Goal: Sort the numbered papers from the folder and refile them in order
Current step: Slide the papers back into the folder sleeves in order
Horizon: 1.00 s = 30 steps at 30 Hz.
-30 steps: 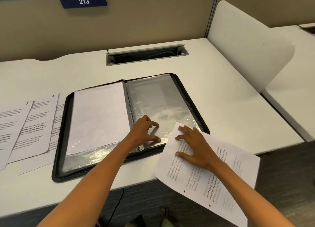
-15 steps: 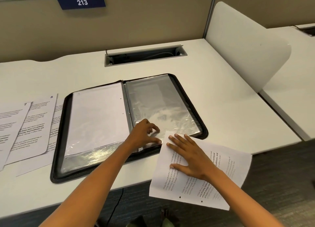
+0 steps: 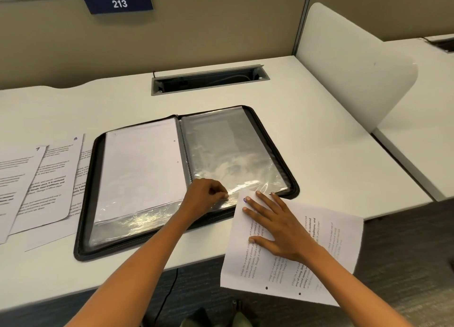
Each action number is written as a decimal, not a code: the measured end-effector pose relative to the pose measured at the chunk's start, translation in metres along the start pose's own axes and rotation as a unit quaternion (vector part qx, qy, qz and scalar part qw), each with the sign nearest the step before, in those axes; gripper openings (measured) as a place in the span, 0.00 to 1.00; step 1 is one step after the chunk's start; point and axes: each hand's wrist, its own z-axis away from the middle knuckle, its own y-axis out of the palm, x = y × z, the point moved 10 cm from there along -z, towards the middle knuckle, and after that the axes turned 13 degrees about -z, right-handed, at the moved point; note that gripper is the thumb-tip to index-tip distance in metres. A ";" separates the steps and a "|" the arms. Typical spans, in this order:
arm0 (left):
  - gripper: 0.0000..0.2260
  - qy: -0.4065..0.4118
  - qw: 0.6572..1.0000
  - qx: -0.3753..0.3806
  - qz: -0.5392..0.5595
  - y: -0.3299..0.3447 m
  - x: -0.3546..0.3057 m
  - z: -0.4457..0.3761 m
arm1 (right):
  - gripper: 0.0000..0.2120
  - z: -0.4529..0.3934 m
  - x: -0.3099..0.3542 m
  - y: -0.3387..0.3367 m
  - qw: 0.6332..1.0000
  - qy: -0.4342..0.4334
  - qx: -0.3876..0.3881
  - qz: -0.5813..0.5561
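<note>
Folder (image 3: 172, 247) lies open flat on desk (image 3: 319, 142), black zip edge all round, spine running away from the person. Everything below placed rel. to folder.

L half: clear sleeve w/ a white sheet (image 3: 140, 164) inside, blank side up, two punch holes near the spine. Sheet stops short of sleeve's near end, so bare shiny plastic shows there.

R half: clear sleeve (image 3: 228, 150), crinkly and glaring, contents not readable.

L hand (image 3: 205, 195) sits at near end of the R sleeve, just R of spine. Fingers curled in, thumb and fingertips together at the sleeve's near edge; looks like a pinch on the plastic, but glare hides exactly what's caught.

R hand (image 3: 275, 226) is just off folder's near-R corner, flat on a printed paper (image 3: 290, 250). Fingers straight and spread apart, pressing down, thumb out to the L. Paper's far corner overlaps the folder's near edge beside the L hand; most of it hangs past the desk's front edge. Text runs sideways, two punch holes at the near edge, a blue pen mark by the fingertips, number can't be read.

L of folder: spread of printed papers (image 3: 49, 179) flat on desk, overlapping; one marked 7, next one 5, a further one partly tucked under the folder's L edge.

Beyond folder: cable slot (image 3: 208, 80) in desk, then beige partition w/ blue plate (image 3: 119, 3) reading 213. R of folder: white divider (image 3: 351, 69).
</note>
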 end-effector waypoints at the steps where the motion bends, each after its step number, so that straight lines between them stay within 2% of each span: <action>1: 0.02 -0.004 1.000 -0.013 0.004 -0.002 0.002 0.002 | 0.32 0.000 0.003 0.002 1.000 -0.009 0.005 0.007; 5: 0.03 -0.016 0.999 -0.047 -0.001 -0.008 0.003 0.007 | 0.32 -0.001 0.008 0.006 0.999 -0.024 0.022 0.023; 8: 0.04 0.001 0.998 -0.059 -0.032 -0.010 -0.005 0.010 | 0.32 -0.005 0.006 0.007 0.999 -0.002 0.030 0.033; 15: 0.05 0.076 0.981 -0.119 -0.135 -0.011 -0.025 0.021 | 0.35 -0.004 -0.013 0.002 0.987 0.150 0.005 0.061; 18: 0.07 0.121 0.960 -0.163 -0.193 -0.017 -0.040 0.028 | 0.36 -0.003 -0.010 0.003 0.987 0.148 0.002 0.059; 21: 0.14 0.176 0.920 -0.190 -0.295 -0.015 -0.054 0.033 | 0.36 -0.005 -0.006 0.004 0.990 0.128 0.009 0.064; 25: 0.15 0.232 0.886 -0.176 -0.360 -0.001 -0.060 0.038 | 0.37 -0.004 -0.022 -0.002 0.975 0.215 -0.013 0.056; 30: 0.12 0.247 0.871 -0.172 -0.388 0.012 -0.064 0.041 | 0.39 0.005 -0.035 -0.008 0.948 0.312 -0.038 0.045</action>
